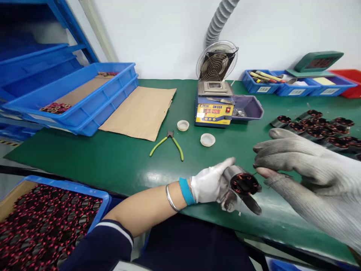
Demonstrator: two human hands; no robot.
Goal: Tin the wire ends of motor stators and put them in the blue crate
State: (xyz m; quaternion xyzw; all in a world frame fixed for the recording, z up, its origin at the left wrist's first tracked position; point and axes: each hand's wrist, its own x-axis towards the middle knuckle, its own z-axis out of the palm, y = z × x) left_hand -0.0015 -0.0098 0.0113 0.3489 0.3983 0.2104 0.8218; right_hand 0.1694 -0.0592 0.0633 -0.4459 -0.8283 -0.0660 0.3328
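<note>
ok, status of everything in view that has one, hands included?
Left hand: gloved, gripping metal cylinder
Metal cylinder: tilted, copper-wound end exposed
Right hand: gloved, partly curled; grip unclear
Pliers: lying down, handles spread
Yellow-fronted unit: display lit red
Fan: tilted; can't tell if spinning
White dishes: look open side up
Upper blue tray: partly filled
Lower-left tray: densely loaded
Green display: digits too blurred to read

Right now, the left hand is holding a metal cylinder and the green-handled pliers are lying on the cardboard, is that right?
Not quite: the pliers lie on the green table, beside the cardboard, as the head view shows. The left hand is indeed holding a metal cylinder.
</note>
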